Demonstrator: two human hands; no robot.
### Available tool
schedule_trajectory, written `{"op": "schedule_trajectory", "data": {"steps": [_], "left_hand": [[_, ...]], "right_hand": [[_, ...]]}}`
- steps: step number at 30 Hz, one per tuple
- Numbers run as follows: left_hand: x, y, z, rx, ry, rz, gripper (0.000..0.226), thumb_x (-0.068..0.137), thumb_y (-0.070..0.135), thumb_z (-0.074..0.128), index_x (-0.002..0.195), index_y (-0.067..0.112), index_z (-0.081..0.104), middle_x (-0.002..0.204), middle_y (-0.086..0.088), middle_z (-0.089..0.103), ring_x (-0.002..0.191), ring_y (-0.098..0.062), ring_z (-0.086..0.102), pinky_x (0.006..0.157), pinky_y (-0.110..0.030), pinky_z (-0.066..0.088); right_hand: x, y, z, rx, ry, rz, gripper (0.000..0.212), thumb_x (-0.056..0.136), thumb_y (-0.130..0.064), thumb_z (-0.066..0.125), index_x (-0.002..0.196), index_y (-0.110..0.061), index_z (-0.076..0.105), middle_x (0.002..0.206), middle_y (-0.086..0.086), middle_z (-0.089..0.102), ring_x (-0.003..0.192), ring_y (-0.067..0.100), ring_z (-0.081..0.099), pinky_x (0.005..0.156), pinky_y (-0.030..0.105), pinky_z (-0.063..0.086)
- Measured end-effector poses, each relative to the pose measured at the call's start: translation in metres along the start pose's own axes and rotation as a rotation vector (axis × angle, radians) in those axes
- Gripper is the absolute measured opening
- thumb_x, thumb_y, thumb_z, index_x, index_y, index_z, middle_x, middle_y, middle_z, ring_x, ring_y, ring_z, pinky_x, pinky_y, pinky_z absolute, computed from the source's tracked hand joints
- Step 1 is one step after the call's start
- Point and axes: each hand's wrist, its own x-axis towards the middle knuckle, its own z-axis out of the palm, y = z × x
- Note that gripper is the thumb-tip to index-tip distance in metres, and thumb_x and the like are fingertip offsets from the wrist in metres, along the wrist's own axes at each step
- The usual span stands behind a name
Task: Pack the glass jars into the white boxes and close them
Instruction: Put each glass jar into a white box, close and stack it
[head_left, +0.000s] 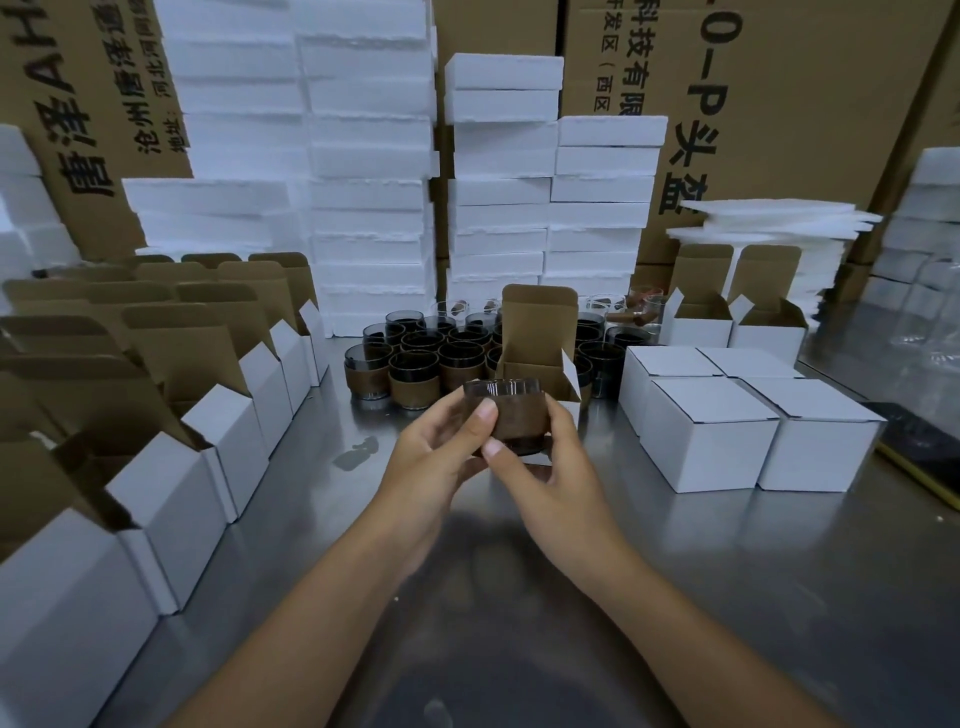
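A dark glass jar (511, 415) with a brown paper band is held over the metal table at the centre. My left hand (441, 457) grips its left side, thumb across the front. My right hand (545, 467) grips its right side and bottom. Just behind the jar stands an open white box (540, 358) with its brown lid flap up. Several more banded jars (426, 358) cluster behind it. Closed white boxes (727, 421) sit in a block at the right.
Rows of open white boxes (171, 415) line the left side. Stacks of white foam blocks (363, 171) and big cardboard cartons (779, 104) wall off the back. Two open boxes (737, 312) and foam sheets (779, 223) stand at the back right. A small smear (358, 452) marks the table.
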Motion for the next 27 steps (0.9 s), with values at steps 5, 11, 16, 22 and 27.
{"op": "schedule_trajectory", "data": {"steps": [5, 11, 16, 22, 27], "left_hand": [[0.0016, -0.0024, -0.0017, 0.044, 0.023, 0.009, 0.051, 0.073, 0.042, 0.065, 0.120, 0.021, 0.063, 0.110, -0.001, 0.071, 0.105, -0.012, 0.065, 0.078, -0.019, 0.053], [0.0052, -0.0026, -0.0070, -0.030, 0.039, -0.032, 0.051, 0.075, 0.038, 0.062, 0.124, 0.024, 0.061, 0.117, -0.001, 0.068, 0.113, -0.016, 0.061, 0.095, -0.033, 0.047], [0.0028, -0.0073, -0.0038, 0.079, -0.034, -0.087, 0.059, 0.071, 0.046, 0.064, 0.123, 0.020, 0.061, 0.116, 0.000, 0.068, 0.113, -0.015, 0.061, 0.089, -0.030, 0.048], [0.0019, -0.0088, -0.0027, 0.112, -0.062, -0.079, 0.057, 0.068, 0.051, 0.066, 0.117, 0.022, 0.065, 0.115, 0.001, 0.069, 0.112, -0.014, 0.060, 0.085, -0.028, 0.046], [0.0024, -0.0088, -0.0042, 0.098, -0.071, -0.058, 0.058, 0.068, 0.050, 0.067, 0.118, 0.022, 0.065, 0.115, 0.001, 0.069, 0.110, -0.011, 0.061, 0.083, -0.027, 0.044]], "right_hand": [[-0.0005, 0.0010, -0.0012, 0.020, 0.023, 0.044, 0.059, 0.084, -0.029, 0.068, 0.134, -0.029, 0.039, 0.120, -0.018, 0.054, 0.111, -0.003, 0.054, 0.093, 0.022, 0.048], [0.0039, 0.0018, -0.0048, 0.194, -0.019, 0.055, 0.044, 0.090, -0.014, 0.061, 0.130, -0.024, 0.045, 0.113, -0.013, 0.063, 0.104, -0.002, 0.061, 0.083, 0.013, 0.045], [0.0037, -0.0001, -0.0055, 0.189, 0.012, 0.044, 0.058, 0.073, -0.046, 0.064, 0.125, -0.024, 0.050, 0.105, -0.016, 0.068, 0.103, -0.001, 0.062, 0.085, 0.015, 0.046], [0.0058, 0.0020, -0.0071, 0.183, 0.034, 0.045, 0.038, 0.086, -0.031, 0.062, 0.121, -0.020, 0.054, 0.099, -0.015, 0.069, 0.096, -0.005, 0.062, 0.078, 0.009, 0.045], [0.0062, -0.0022, -0.0095, 0.196, 0.029, 0.047, 0.040, 0.082, -0.036, 0.062, 0.120, -0.022, 0.058, 0.108, -0.007, 0.069, 0.103, 0.003, 0.062, 0.090, 0.020, 0.048]]}}
